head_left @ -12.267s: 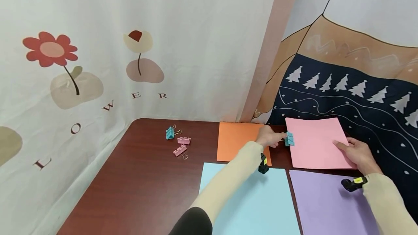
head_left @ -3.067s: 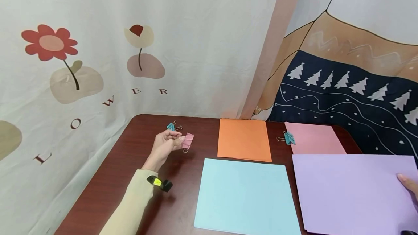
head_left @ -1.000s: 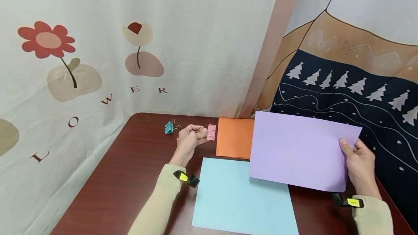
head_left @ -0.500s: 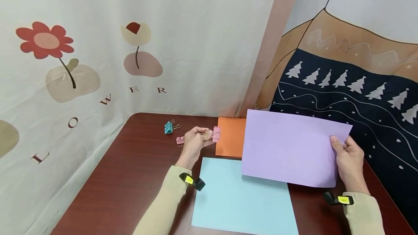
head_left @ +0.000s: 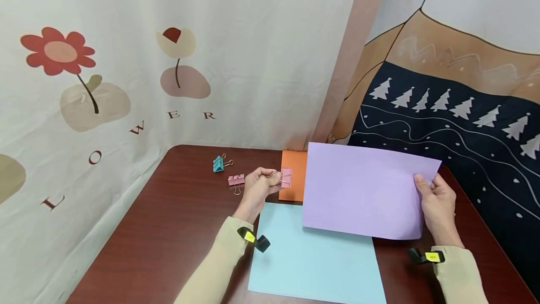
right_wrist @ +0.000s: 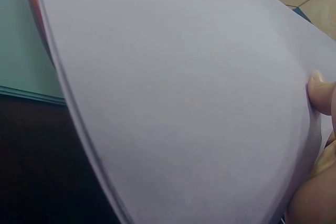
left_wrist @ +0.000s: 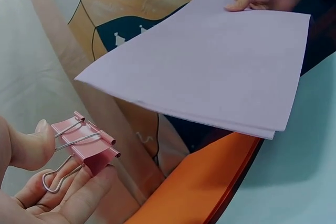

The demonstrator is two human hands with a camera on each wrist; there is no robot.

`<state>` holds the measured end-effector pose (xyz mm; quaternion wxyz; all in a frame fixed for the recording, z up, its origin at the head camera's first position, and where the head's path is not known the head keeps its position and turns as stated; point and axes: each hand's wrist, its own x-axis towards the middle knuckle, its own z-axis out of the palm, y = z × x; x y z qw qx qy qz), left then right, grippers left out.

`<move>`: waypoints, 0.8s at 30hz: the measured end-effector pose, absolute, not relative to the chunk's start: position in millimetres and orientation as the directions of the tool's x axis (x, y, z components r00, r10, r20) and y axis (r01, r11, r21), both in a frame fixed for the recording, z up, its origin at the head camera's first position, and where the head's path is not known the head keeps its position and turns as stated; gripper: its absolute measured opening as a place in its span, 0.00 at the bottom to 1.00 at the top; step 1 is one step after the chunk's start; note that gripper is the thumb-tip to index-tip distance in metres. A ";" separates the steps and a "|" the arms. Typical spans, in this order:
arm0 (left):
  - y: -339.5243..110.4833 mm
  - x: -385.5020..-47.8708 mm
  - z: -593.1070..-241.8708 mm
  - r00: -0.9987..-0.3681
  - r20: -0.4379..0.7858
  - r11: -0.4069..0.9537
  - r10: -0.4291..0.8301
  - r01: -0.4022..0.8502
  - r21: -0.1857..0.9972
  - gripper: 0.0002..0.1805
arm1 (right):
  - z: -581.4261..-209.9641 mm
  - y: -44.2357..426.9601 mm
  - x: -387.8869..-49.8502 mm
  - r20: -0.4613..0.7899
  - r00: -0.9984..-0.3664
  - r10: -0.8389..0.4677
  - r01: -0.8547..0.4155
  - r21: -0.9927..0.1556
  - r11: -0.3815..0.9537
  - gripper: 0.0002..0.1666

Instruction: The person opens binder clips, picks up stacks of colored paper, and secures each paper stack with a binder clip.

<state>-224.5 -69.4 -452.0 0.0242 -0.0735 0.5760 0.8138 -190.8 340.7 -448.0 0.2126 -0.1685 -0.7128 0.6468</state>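
Note:
My left hand (head_left: pixel 258 190) pinches a pink binder clip (head_left: pixel 286 178) by its wire handles, just left of the purple sheets. In the left wrist view the clip (left_wrist: pixel 86 142) sits between thumb and fingers, its mouth turned toward the paper and apart from it. My right hand (head_left: pixel 438 205) grips the right edge of a stack of purple paper (head_left: pixel 367 191), thumb on top and fingers behind. The stack is held up off the table, tilted, over parts of the orange and blue paper. The right wrist view shows several layered edges along the purple paper (right_wrist: pixel 173 98).
A teal binder clip (head_left: pixel 218 163) and another pink binder clip (head_left: pixel 236 180) lie on the brown table (head_left: pixel 168 229) at the left. Orange paper (head_left: pixel 291 196) lies at the back, light blue paper (head_left: pixel 312 266) in front. A printed curtain (head_left: pixel 253 60) hangs behind.
The left hand picked up a pink clip and carried it right. The right hand lifted the purple stack and brought it leftward; the pink paper with its teal clip is now out of sight.

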 end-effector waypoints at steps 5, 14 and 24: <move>-66.1 -222.4 -451.0 -0.989 -0.142 -0.344 -0.044 -0.118 0.931 0.06 | -450.2 333.8 -192.8 0.109 -0.850 0.515 -0.050 -0.991 0.126 0.10; -60.4 -220.6 -453.7 -0.990 -0.140 -0.365 -0.031 -0.119 0.923 0.07 | -451.6 328.3 -193.0 0.117 -0.862 0.493 -0.097 -0.993 0.065 0.15; -53.9 -217.2 -455.6 -0.991 -0.129 -0.349 -0.022 -0.113 0.930 0.05 | -454.5 322.9 -194.8 0.091 -0.841 0.534 -0.015 -0.989 0.146 0.07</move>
